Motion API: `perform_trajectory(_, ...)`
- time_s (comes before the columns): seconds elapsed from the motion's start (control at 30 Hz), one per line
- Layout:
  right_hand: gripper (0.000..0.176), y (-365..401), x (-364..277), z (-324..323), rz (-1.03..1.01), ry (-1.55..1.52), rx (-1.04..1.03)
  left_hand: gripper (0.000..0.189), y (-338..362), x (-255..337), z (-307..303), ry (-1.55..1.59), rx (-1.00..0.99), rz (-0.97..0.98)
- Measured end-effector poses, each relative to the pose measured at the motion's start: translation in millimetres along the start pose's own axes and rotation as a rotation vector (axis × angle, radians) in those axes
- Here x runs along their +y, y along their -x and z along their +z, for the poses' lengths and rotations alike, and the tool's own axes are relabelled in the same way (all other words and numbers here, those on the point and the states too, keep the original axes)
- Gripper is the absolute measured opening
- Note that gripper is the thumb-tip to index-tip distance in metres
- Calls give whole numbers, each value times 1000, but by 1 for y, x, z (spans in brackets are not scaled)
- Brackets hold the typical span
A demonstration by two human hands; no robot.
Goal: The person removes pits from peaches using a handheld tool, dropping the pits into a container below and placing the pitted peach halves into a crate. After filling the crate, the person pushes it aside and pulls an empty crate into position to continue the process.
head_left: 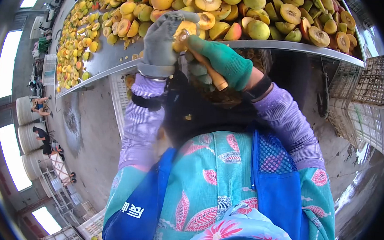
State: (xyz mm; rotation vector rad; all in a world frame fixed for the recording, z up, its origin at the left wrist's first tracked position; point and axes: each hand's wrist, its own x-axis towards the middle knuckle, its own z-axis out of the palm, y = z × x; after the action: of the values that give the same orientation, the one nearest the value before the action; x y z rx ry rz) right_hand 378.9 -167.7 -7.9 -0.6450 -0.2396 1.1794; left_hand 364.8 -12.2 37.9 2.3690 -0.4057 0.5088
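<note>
My left hand (159, 45), in a grey glove, is closed around a halved yellow fruit (183, 31) at the near edge of the metal table. My right hand (224, 62), in a green glove, grips a tool with a wooden handle (216, 79). The tool's metal end touches the cut face of the fruit. Heaped on the table just beyond both hands are many yellow, green and reddish fruits (254, 29), several of them cut in half with the pit showing.
The metal table rim (293, 46) runs across in front of me. White plastic crates (361, 115) stand at the right, and another crate (117, 100) is below the table on the left. Several people and large round tubs (29, 137) are at the far left.
</note>
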Motion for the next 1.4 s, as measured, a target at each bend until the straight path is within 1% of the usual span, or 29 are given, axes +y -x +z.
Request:
perform_trajectory(0.03,38,3,-3,6,-51,157,101,13,1,8,9,329,149,-204)
perform_trajectory(0.1,40,7,1,8,-168,495,235,16,0,10,20,455,221,-365)
perform_trajectory(0.13,41,-13,27,-2,-363,596,358,18,1,9,24,519,251,-448)
perform_trajectory(0.17,42,-18,40,-8,-442,635,336,25,-2,3,26,500,220,-442)
perform_trajectory(0.23,44,-11,32,5,-393,527,332,25,-10,-9,16,423,-68,-302)
perform_trajectory(0.3,46,2,17,27,-122,228,346,25,-19,-14,7,169,-279,-31)
perform_trajectory(0.33,45,-3,22,27,-149,237,347,24,-24,-13,2,63,-354,119)
perform_trajectory(0.4,45,-13,32,24,-208,257,355,23,-43,-6,-6,-188,-656,98)
perform_trajectory(0.43,44,-14,30,28,-209,137,341,22,-44,-23,1,-413,-477,487)
perform_trajectory(0.5,43,-15,18,36,-216,-105,308,22,-31,-40,22,60,-97,168)
perform_trajectory(0.57,42,-10,8,30,-84,-109,220,26,-25,-50,28,453,-149,-221)
perform_trajectory(0.6,41,-4,5,24,-11,-111,184,27,-22,-55,30,637,-116,-419)
perform_trajectory(0.67,32,6,-3,11,29,105,61,30,-22,-13,9,594,-303,-236)
perform_trajectory(0.7,32,9,-2,7,-4,-39,-74,35,-29,4,-3,656,-440,-432)
perform_trajectory(0.73,32,10,1,7,-42,-192,-209,33,-22,9,-1,891,-295,-541)
perform_trajectory(0.8,36,1,7,20,-56,-474,-351,30,-18,11,7,1329,9,-721)
perform_trajectory(0.83,38,-1,10,22,-52,-539,-517,26,-11,-2,0,1516,74,-667)
perform_trajectory(0.87,38,3,11,28,-63,-535,-512,26,12,-21,-2,1063,235,-510)
perform_trajectory(0.93,36,20,12,36,-96,-350,-212,28,77,-53,-24,694,473,-547)
perform_trajectory(1.0,35,33,12,17,16,-252,-46,29,120,-80,-89,391,371,-897)
perform_trajectory(1.03,34,36,17,2,77,-202,40,36,127,-94,-115,-102,48,-1061)
perform_trajectory(1.07,31,29,23,-10,212,-485,161,38,120,-84,-112,-65,85,-1036)
perform_trajectory(1.13,30,18,33,-8,182,-391,465,40,73,-71,-93,16,156,-961)
perform_trajectory(1.2,34,22,16,12,89,-137,428,43,19,-73,-65,104,222,-877)
perform_trajectory(1.23,37,26,11,18,39,-19,414,42,-10,-95,-46,-261,92,-776)
perform_trajectory(1.27,38,23,12,11,40,-96,437,42,-36,-116,-31,-619,-39,-647)
perform_trajectory(1.33,39,14,13,-10,33,-250,478,42,-61,-136,-15,-665,-176,-707)
perform_trajectory(1.37,39,13,14,-12,-38,-161,565,42,-70,-142,-9,-692,-243,-737)
perform_trajectory(1.4,36,12,7,-8,-115,12,582,39,-69,-135,-12,-484,-168,-764)
